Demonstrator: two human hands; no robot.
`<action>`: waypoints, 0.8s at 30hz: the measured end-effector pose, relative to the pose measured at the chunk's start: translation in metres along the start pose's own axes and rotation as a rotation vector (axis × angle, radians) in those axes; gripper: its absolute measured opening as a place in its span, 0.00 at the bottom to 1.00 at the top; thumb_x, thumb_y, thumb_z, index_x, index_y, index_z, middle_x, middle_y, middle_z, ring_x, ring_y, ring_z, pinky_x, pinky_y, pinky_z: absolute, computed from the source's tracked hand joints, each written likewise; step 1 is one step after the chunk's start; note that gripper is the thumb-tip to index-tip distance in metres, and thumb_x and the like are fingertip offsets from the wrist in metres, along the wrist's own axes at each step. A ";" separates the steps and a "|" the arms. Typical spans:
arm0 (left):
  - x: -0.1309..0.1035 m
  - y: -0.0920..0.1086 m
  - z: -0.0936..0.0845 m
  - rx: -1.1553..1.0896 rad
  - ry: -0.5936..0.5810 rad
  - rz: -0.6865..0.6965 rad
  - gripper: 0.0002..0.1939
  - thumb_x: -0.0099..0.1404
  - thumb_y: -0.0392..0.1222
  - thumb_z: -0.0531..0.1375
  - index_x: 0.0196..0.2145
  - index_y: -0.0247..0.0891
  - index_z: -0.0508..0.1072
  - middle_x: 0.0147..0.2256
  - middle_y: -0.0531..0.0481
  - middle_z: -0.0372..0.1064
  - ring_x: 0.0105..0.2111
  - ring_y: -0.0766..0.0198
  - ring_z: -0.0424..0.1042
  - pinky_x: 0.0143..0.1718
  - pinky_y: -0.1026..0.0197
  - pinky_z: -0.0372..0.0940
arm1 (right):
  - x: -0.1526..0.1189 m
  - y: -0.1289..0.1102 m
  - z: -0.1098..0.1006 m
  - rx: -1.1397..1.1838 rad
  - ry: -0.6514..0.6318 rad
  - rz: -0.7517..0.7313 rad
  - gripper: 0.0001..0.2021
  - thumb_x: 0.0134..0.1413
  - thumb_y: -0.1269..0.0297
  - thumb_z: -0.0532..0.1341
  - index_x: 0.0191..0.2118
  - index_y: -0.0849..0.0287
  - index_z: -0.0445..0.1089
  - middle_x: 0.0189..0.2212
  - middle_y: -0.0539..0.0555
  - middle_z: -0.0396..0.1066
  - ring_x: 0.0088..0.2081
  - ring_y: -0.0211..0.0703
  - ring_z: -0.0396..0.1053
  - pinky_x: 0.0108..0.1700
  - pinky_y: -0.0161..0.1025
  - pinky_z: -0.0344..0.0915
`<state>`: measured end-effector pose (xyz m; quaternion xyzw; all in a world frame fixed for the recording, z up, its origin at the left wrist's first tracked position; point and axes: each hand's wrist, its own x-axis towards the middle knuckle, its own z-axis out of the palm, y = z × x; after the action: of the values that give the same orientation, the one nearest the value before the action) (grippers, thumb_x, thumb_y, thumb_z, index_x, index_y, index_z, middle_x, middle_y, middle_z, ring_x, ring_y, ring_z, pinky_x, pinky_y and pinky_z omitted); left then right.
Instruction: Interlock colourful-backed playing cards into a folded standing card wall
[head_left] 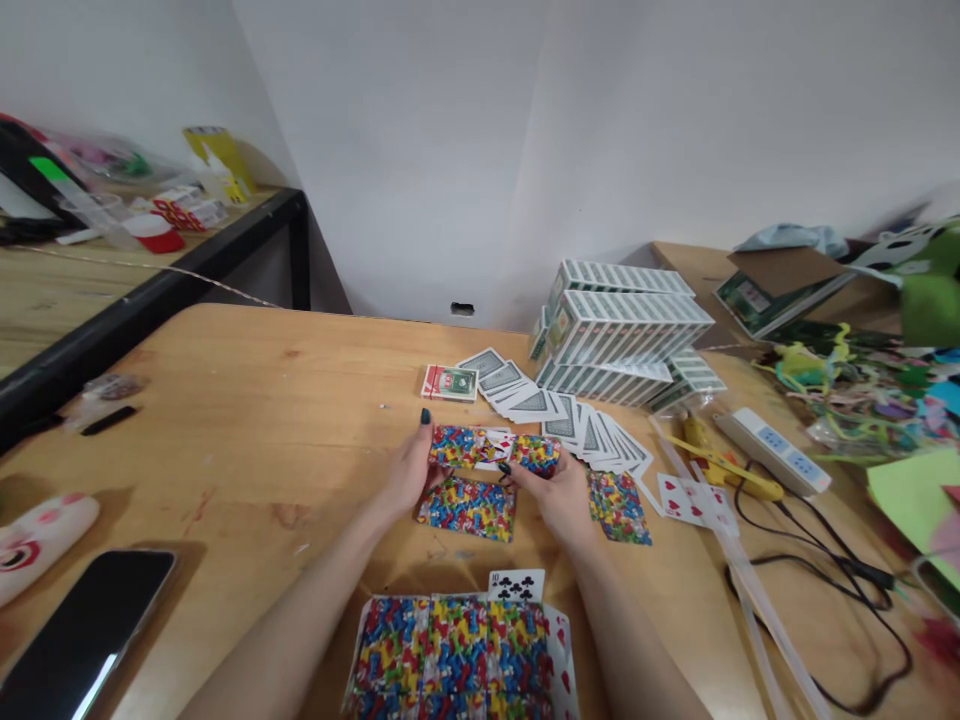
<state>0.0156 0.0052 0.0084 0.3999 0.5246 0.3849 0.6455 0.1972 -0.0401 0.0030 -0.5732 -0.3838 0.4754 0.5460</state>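
Note:
My left hand (411, 468) is closed on the left end of a playing card (495, 447) wrapped in colourful patterned paper. My right hand (559, 495) pinches the other end, its thumb near the middle, where a strip of the card's face shows between two patterned parts. Just below lies a flat patterned piece (469, 508). Another patterned piece (620, 507) rests right of my right hand. Nearest me is a panel of patterned pieces (454, 650) laid side by side, with a ten of clubs (516, 584) sticking out at its top edge.
Playing cards (536, 405) lie fanned face down beyond my hands, near a card box (449, 383). Stacked card boxes (630, 325) stand behind. On the right are a yellow glue gun (724, 468), a power strip (776, 450) and clear sticks (750, 580). A phone (90, 630) lies left.

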 end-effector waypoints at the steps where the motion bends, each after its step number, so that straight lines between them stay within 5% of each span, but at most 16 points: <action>1: 0.000 0.000 -0.001 -0.027 -0.019 0.018 0.32 0.49 0.71 0.47 0.16 0.37 0.63 0.11 0.54 0.59 0.10 0.73 0.53 0.13 0.67 0.45 | 0.000 0.000 0.000 0.023 -0.012 0.012 0.13 0.34 0.64 0.68 0.27 0.58 0.64 0.18 0.48 0.72 0.19 0.44 0.70 0.25 0.40 0.68; 9: -0.005 0.004 -0.007 0.221 -0.003 0.347 0.14 0.52 0.47 0.61 0.36 0.38 0.71 0.35 0.49 0.70 0.34 0.62 0.67 0.33 0.66 0.60 | 0.001 -0.002 0.005 0.114 -0.152 0.070 0.21 0.38 0.63 0.67 0.40 0.56 0.59 0.19 0.45 0.70 0.19 0.43 0.70 0.21 0.39 0.69; 15: -0.003 -0.002 -0.008 0.328 0.062 0.316 0.08 0.55 0.44 0.59 0.32 0.38 0.68 0.27 0.53 0.66 0.28 0.65 0.65 0.29 0.67 0.60 | -0.001 -0.003 0.004 0.211 -0.260 0.146 0.30 0.47 0.57 0.60 0.55 0.52 0.46 0.20 0.44 0.68 0.20 0.42 0.72 0.19 0.35 0.67; 24: -0.011 -0.005 -0.002 0.234 0.135 0.213 0.12 0.56 0.49 0.56 0.33 0.38 0.65 0.25 0.55 0.64 0.21 0.69 0.62 0.17 0.70 0.56 | -0.002 -0.002 0.008 0.250 -0.332 0.138 0.21 0.50 0.56 0.59 0.46 0.51 0.50 0.20 0.42 0.67 0.22 0.39 0.72 0.22 0.34 0.69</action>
<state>0.0124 -0.0062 0.0078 0.4989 0.5629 0.4132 0.5133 0.1892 -0.0394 0.0056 -0.4400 -0.3662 0.6435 0.5082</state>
